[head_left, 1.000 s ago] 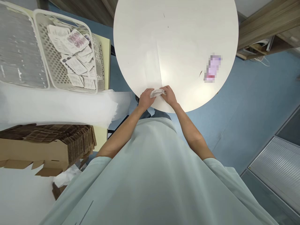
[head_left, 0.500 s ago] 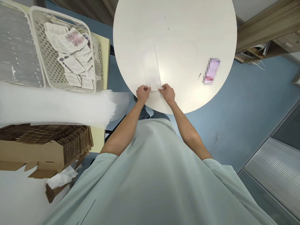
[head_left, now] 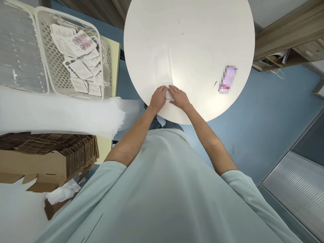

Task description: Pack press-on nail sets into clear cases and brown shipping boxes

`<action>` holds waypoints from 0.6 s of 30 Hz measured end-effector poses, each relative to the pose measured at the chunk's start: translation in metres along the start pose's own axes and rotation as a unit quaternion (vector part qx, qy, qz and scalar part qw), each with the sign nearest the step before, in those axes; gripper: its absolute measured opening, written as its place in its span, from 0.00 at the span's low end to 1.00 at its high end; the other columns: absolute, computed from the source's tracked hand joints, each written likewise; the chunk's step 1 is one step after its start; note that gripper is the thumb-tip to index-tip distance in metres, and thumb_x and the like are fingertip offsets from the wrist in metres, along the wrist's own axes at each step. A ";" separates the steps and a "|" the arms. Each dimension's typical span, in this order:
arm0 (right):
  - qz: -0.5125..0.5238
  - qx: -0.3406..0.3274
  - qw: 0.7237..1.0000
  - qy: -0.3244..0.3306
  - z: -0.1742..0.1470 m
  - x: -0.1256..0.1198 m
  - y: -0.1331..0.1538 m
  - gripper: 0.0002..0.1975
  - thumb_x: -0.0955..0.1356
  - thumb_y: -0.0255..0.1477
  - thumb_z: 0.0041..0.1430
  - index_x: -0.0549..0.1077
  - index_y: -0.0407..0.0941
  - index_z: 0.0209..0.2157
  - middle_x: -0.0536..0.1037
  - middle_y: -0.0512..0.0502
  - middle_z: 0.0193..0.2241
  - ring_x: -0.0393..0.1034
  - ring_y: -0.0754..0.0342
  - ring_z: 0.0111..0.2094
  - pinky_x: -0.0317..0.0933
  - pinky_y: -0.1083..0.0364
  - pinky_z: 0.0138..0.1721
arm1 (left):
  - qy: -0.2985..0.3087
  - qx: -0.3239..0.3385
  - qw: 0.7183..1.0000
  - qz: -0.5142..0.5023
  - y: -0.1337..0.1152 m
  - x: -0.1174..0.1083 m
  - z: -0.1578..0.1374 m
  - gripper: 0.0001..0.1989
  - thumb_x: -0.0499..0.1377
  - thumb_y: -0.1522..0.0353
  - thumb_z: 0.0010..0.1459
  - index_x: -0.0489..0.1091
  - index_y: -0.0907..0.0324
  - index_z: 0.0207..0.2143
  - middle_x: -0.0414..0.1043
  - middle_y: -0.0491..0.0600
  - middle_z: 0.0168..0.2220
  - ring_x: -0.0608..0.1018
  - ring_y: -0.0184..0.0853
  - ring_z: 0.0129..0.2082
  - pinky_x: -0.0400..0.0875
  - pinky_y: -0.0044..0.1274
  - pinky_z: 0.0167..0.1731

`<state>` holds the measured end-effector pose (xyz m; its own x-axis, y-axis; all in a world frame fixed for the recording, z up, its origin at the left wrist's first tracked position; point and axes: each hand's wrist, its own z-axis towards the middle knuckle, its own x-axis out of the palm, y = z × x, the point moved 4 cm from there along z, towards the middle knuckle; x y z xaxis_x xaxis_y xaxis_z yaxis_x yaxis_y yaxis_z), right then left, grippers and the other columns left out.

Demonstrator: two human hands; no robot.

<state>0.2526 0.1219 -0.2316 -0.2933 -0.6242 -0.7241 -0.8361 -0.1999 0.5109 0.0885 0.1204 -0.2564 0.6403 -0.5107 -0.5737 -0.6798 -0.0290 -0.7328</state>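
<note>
On the round white table lies a long, narrow, translucent plastic sheet (head_left: 164, 67), its length running away from me. Whether it is a bag or a single film I cannot tell. My left hand (head_left: 159, 98) rests palm down on its near end at the left side, fingers stretched forward. From the right, my right hand (head_left: 179, 96) lies over the same end, with its fingers out flat and the thumb apart. The fingertips of both hands nearly meet at the middle of the sheet. Part of the near end is hidden beneath them.
The round table (head_left: 207, 37) also carries a pixelated pinkish phone-like item (head_left: 228, 79) at right. On the left stand a white perforated basket (head_left: 106, 67) of printed cards, a tray of clear plastic pieces (head_left: 20, 50), a stack of translucent sheets (head_left: 63, 113) and folded cardboard boxes (head_left: 32, 163).
Both hands have left their pinch at the sheet's near corners. They have moved inward and slightly forward, and the fingers now lie flat on the near end.
</note>
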 end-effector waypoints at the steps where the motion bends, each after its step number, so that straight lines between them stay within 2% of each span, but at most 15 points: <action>1: -0.003 -0.001 1.000 0.000 -0.002 0.002 0.000 0.34 0.71 0.27 0.75 0.64 0.40 0.78 0.60 0.29 0.83 0.55 0.35 0.84 0.61 0.31 0.80 | 0.003 0.005 1.000 0.009 0.002 0.000 -0.001 0.32 0.52 0.70 0.72 0.68 0.62 0.76 0.69 0.62 0.78 0.68 0.53 0.79 0.60 0.48 0.82; 5: -0.008 0.001 1.000 -0.004 -0.026 0.017 0.009 0.33 0.66 0.28 0.78 0.63 0.38 0.80 0.59 0.28 0.83 0.54 0.35 0.85 0.62 0.30 0.80 | 0.023 0.024 0.999 0.037 0.005 0.003 -0.023 0.36 0.58 0.68 0.68 0.68 0.63 0.77 0.68 0.62 0.79 0.68 0.54 0.80 0.58 0.48 0.83; 10: 0.009 -0.013 1.000 0.002 -0.071 0.046 0.022 0.33 0.62 0.39 0.83 0.63 0.38 0.80 0.59 0.26 0.83 0.58 0.34 0.83 0.64 0.32 0.78 | 0.049 0.020 0.998 0.020 0.002 0.007 -0.071 0.37 0.64 0.65 0.65 0.70 0.62 0.76 0.69 0.61 0.78 0.70 0.53 0.80 0.60 0.47 0.82; 15: 0.039 0.009 0.999 -0.018 -0.088 0.052 0.029 0.34 0.57 0.44 0.86 0.66 0.37 0.78 0.63 0.28 0.82 0.62 0.38 0.82 0.65 0.38 0.78 | 0.057 -0.057 0.996 -0.044 0.005 0.003 -0.091 0.37 0.66 0.65 0.63 0.72 0.60 0.74 0.70 0.57 0.78 0.72 0.49 0.79 0.64 0.40 0.81; 18: 0.064 0.059 0.996 -0.030 -0.076 0.041 0.027 0.31 0.57 0.43 0.87 0.70 0.40 0.75 0.73 0.31 0.77 0.70 0.39 0.77 0.68 0.40 0.75 | 0.027 -0.127 0.988 -0.078 0.008 -0.007 -0.082 0.30 0.66 0.65 0.65 0.76 0.56 0.69 0.78 0.55 0.72 0.79 0.49 0.72 0.71 0.39 0.75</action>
<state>0.2532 0.0332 -0.2121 -0.4259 -0.5913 -0.6848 -0.8371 -0.0296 0.5462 0.0488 0.0530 -0.2281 0.7295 -0.5276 -0.4353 -0.6460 -0.3223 -0.6920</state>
